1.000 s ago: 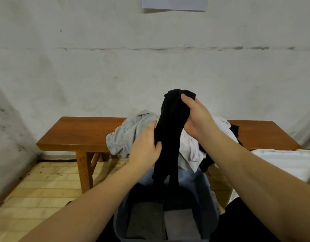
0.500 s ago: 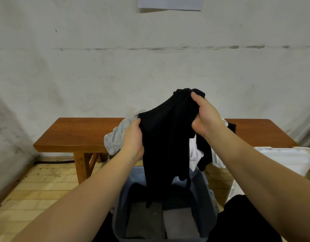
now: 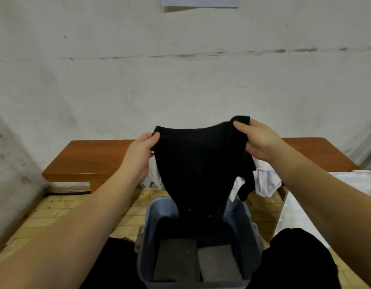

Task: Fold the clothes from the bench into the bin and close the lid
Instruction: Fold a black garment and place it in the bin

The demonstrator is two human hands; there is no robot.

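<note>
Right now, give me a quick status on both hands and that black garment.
Left hand and right hand each pinch a top corner of the black garment. It hangs spread above the open bin. Nothing in the way.

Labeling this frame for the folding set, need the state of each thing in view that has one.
black garment: held up, spread between both hands, hanging above the bin
left hand: pinches garment's left top corner
right hand: grips garment's right top corner
bin: open, two folded dark items inside
lid: off, lying at the right
white clothes: unfolded, on the bench
</note>
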